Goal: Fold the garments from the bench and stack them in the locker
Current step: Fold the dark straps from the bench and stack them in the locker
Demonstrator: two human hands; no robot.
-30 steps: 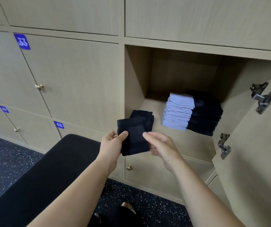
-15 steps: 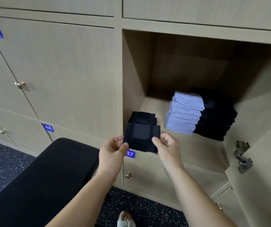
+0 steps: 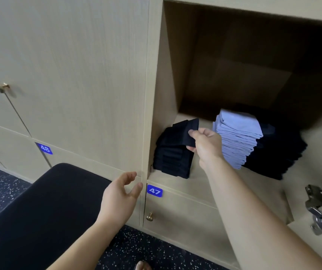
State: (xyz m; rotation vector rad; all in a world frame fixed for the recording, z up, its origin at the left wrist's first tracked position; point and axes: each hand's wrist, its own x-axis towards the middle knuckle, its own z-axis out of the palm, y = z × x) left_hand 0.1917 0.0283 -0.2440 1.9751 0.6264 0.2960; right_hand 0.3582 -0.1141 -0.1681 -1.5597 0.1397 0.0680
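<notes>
a: where is the folded dark navy garment (image 3: 183, 132)?
b: inside the open pale wooden locker (image 3: 169, 90), lying tilted on top of the near-left stack of dark folded cloths (image 3: 172, 159). the right hand (image 3: 207, 147) pinches its right edge between thumb and curled fingers.
a: and the left hand (image 3: 120, 194)?
b: in front of the locker's left post, fingers loosely spread, holding nothing, near the black padded bench (image 3: 39, 211).
a: anything else inside?
b: a pile of pale blue folded cloths (image 3: 238, 137), with a dark pile (image 3: 279, 152) touching its right side.
</notes>
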